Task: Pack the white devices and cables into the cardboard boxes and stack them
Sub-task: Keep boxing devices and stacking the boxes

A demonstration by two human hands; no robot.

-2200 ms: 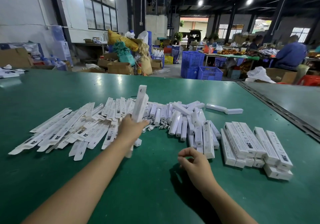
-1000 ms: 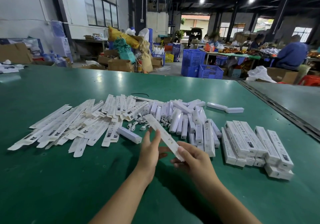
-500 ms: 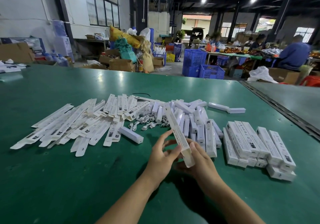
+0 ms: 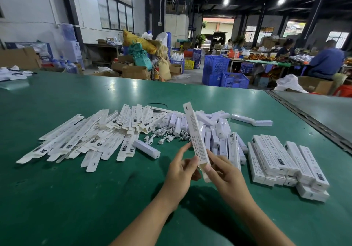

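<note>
Left hand point(image 4: 181, 171) and right hand point(image 4: 224, 171) pinch a box point(image 4: 196, 143) low down, apparently squaring it; next, a device point(image 4: 146, 148) should slide in.

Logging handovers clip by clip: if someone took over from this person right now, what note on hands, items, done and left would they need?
Left hand and right hand both grip the lower end of one long cardboard box, tilted above the table. Whether it is filled cannot be told.
Flat boxes are piled at left. Loose white devices and cables lie in the middle, and a single device lies nearer the hands.
Done: closed boxes stacked at right.
Left: finish this box, pack the remaining devices and cables, and stack them.
</note>
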